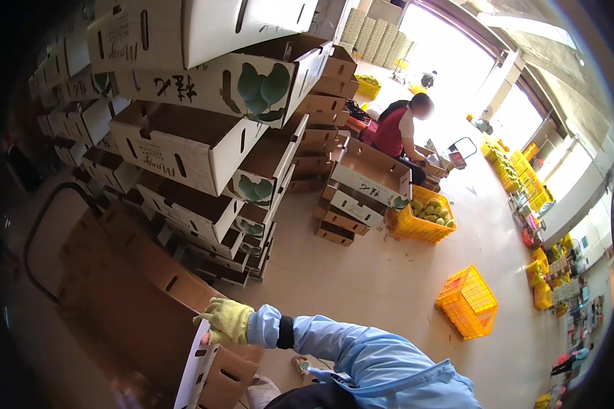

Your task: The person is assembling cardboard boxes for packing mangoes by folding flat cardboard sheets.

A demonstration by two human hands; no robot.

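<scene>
My right hand point(225, 321), in a yellow-green knit glove below a light blue sleeve, is closed on the upper edge of a cardboard box point(199, 365) with a white outer side. Its brown end panel point(229, 376) has a slot cut in it. Beside the box on the left lies a large brown cardboard surface point(126, 286), deep in shadow. Low at the left, a dim, smeared shape point(128, 394) looks like my left hand; its fingers cannot be made out.
Tall stacks of open white fruit boxes point(177, 146) rise ahead on the left. A black curved handle point(31, 238) stands at far left. A yellow crate of green mangoes point(423, 225) and another yellow crate point(466, 302) sit on the floor. A seated person point(396, 133) works farther off.
</scene>
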